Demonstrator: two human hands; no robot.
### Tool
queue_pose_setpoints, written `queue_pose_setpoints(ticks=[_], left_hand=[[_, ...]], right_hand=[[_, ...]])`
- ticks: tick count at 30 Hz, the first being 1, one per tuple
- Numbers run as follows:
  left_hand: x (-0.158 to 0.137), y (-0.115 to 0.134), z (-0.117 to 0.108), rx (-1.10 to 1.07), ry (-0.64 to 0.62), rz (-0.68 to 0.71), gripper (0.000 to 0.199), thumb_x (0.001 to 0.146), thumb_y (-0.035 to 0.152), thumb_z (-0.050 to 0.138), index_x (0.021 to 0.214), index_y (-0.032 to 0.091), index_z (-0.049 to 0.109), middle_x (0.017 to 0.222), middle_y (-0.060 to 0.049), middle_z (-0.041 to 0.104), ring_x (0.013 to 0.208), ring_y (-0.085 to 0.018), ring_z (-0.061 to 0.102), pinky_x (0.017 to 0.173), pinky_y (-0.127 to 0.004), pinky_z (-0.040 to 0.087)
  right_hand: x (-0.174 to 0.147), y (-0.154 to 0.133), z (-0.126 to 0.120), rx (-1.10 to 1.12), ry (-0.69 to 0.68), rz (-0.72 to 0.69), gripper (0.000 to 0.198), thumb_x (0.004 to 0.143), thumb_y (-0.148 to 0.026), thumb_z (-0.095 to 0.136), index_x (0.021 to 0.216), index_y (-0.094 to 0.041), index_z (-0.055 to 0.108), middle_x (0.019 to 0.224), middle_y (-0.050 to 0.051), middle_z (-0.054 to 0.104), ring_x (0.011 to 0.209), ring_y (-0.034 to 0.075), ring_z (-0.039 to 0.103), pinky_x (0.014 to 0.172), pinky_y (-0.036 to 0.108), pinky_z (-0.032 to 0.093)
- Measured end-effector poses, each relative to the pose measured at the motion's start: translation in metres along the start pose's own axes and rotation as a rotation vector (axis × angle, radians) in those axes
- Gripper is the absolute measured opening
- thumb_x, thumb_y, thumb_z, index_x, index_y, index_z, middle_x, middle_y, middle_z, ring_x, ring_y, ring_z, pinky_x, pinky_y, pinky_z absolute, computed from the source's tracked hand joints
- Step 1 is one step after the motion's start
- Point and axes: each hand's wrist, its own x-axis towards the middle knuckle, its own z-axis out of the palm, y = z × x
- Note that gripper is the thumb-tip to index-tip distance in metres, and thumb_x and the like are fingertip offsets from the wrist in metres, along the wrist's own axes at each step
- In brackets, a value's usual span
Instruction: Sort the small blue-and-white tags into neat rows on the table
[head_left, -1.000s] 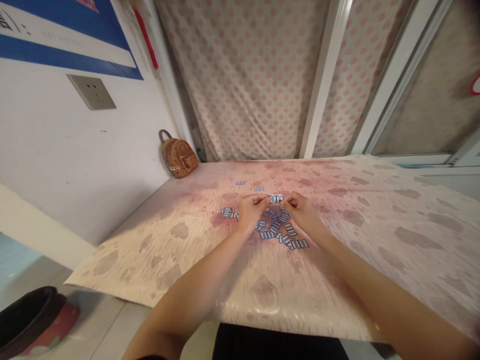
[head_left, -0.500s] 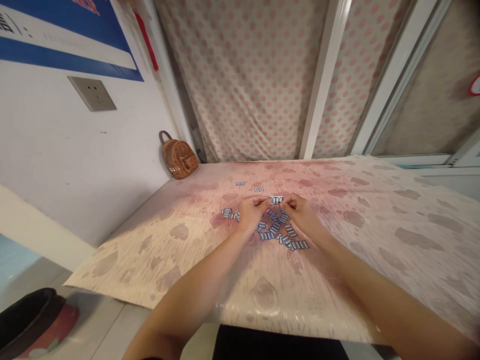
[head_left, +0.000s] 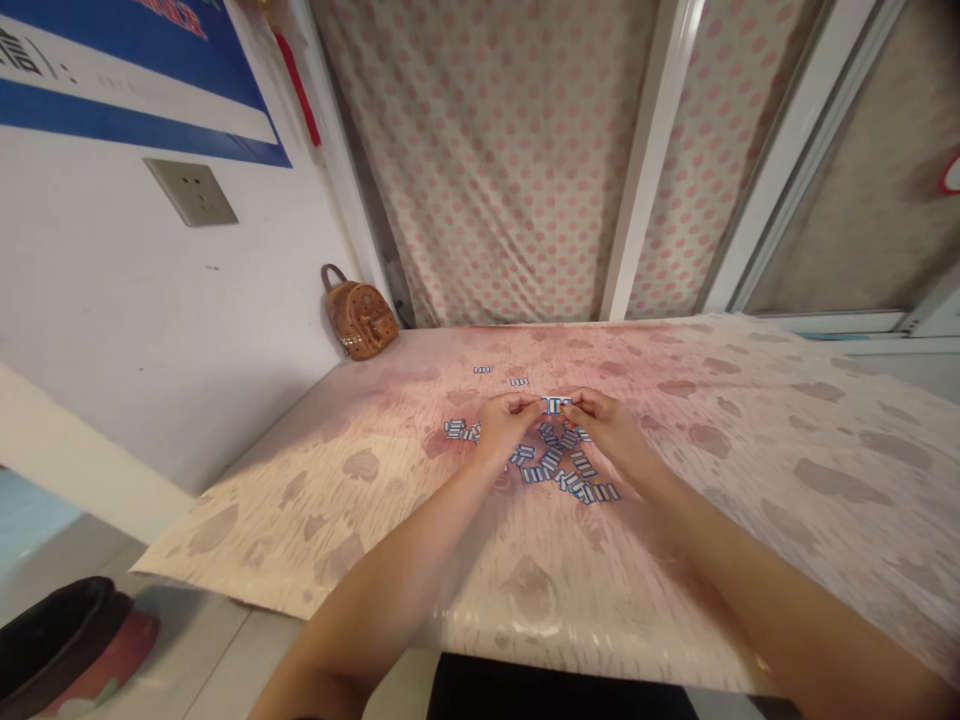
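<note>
My left hand [head_left: 510, 425] and my right hand [head_left: 604, 425] pinch a small blue-and-white striped piece [head_left: 555, 405] between thumbs and fingers, one at each end. It is held over the table, just above a loose pile of similar small striped pieces [head_left: 551, 460] lying between my forearms. More of these pieces [head_left: 455, 429] lie left of my left hand, which partly covers some of them. Two single pieces rest farther back, one striped piece [head_left: 482, 370] on the left and another striped piece [head_left: 519, 381] nearer my hands. Their exact kind is too small to make out.
A patterned cloth [head_left: 360, 540] covers the table. A small brown backpack-shaped bag [head_left: 364, 320] stands at its back left corner against the wall. Behind hangs a dotted curtain [head_left: 495, 160]. A dark-and-red bin [head_left: 82, 650] is on the floor at lower left.
Both hands stay nearly in place, still holding the striped piece between them. The whole view has shifted very slightly.
</note>
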Motion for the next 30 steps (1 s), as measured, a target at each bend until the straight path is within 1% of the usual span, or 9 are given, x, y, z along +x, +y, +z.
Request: queue_pose_setpoints(ticks=[4, 7, 9, 12, 14, 18, 24, 27, 30], left_hand=[[0.001, -0.004, -0.001, 0.032, 0.005, -0.003, 0.024, 0.067, 0.036, 0.081, 0.078, 0.015, 0.074, 0.073, -0.005, 0.072, 0.065, -0.015, 0.065, 0.059, -0.024, 0.049], [0.007, -0.003, -0.010, 0.074, 0.021, 0.001, 0.023, 0.068, 0.035, 0.079, 0.077, 0.015, 0.074, 0.070, -0.003, 0.070, 0.058, -0.011, 0.059, 0.056, -0.023, 0.046], [0.017, 0.002, -0.027, 0.119, 0.074, -0.001, 0.020, 0.069, 0.033, 0.078, 0.077, 0.015, 0.074, 0.069, -0.002, 0.070, 0.057, -0.011, 0.058, 0.055, -0.022, 0.045], [0.038, 0.015, -0.063, 0.262, 0.199, 0.005, 0.014, 0.072, 0.029, 0.076, 0.075, 0.016, 0.073, 0.072, -0.004, 0.070, 0.061, -0.011, 0.061, 0.057, -0.021, 0.046], [0.054, 0.021, -0.088, 0.424, 0.271, -0.076, 0.010, 0.071, 0.026, 0.076, 0.071, 0.016, 0.072, 0.069, -0.003, 0.069, 0.059, -0.009, 0.058, 0.058, -0.020, 0.044], [0.088, 0.018, -0.117, 0.552, 0.266, -0.165, 0.018, 0.068, 0.022, 0.078, 0.057, 0.013, 0.066, 0.051, 0.000, 0.059, 0.046, -0.007, 0.047, 0.048, -0.019, 0.033], [0.127, -0.006, -0.117, 0.706, 0.278, -0.272, 0.017, 0.066, 0.019, 0.079, 0.058, 0.012, 0.066, 0.044, 0.003, 0.052, 0.040, -0.006, 0.039, 0.043, -0.019, 0.029], [0.135, -0.012, -0.113, 0.769, 0.300, -0.314, 0.013, 0.067, 0.020, 0.079, 0.065, 0.012, 0.069, 0.042, 0.003, 0.050, 0.040, -0.009, 0.044, 0.044, -0.021, 0.035], [0.138, -0.014, -0.110, 0.833, 0.312, -0.337, 0.013, 0.067, 0.022, 0.079, 0.072, 0.013, 0.071, 0.046, 0.001, 0.056, 0.044, -0.015, 0.054, 0.047, -0.024, 0.044]], right_hand=[[0.001, 0.002, 0.001, 0.036, -0.008, 0.015, 0.026, 0.074, -0.046, 0.065, 0.075, -0.021, 0.058, 0.069, 0.000, 0.066, 0.067, 0.017, 0.063, 0.067, 0.031, 0.050], [0.002, 0.004, 0.001, 0.039, -0.021, 0.022, 0.026, 0.073, -0.046, 0.064, 0.074, -0.021, 0.060, 0.067, 0.001, 0.065, 0.065, 0.017, 0.061, 0.066, 0.031, 0.050], [0.003, 0.006, 0.001, 0.038, 0.007, 0.020, 0.026, 0.074, -0.047, 0.063, 0.075, -0.021, 0.060, 0.068, 0.001, 0.065, 0.062, 0.017, 0.060, 0.064, 0.031, 0.049], [0.005, 0.009, -0.003, 0.023, 0.068, 0.022, 0.025, 0.075, -0.046, 0.061, 0.077, -0.021, 0.061, 0.068, 0.002, 0.066, 0.061, 0.016, 0.059, 0.061, 0.030, 0.049], [0.005, 0.010, -0.005, -0.003, 0.076, 0.031, 0.023, 0.076, -0.044, 0.059, 0.075, -0.021, 0.061, 0.067, 0.002, 0.066, 0.060, 0.016, 0.059, 0.060, 0.029, 0.048], [0.005, 0.010, -0.006, -0.025, 0.056, 0.058, 0.020, 0.078, -0.041, 0.056, 0.076, -0.021, 0.060, 0.069, 0.002, 0.067, 0.059, 0.016, 0.059, 0.058, 0.029, 0.047], [0.004, 0.013, -0.006, -0.066, 0.028, 0.085, 0.019, 0.079, -0.039, 0.053, 0.074, -0.022, 0.060, 0.068, 0.003, 0.067, 0.059, 0.016, 0.059, 0.056, 0.028, 0.047], [0.004, 0.014, -0.006, -0.083, -0.013, 0.099, 0.020, 0.078, -0.041, 0.053, 0.073, -0.023, 0.059, 0.068, 0.003, 0.067, 0.059, 0.017, 0.059, 0.054, 0.028, 0.046], [0.004, 0.013, -0.006, -0.091, -0.044, 0.068, 0.021, 0.078, -0.041, 0.052, 0.072, -0.022, 0.059, 0.068, 0.003, 0.068, 0.059, 0.017, 0.059, 0.055, 0.029, 0.046]])
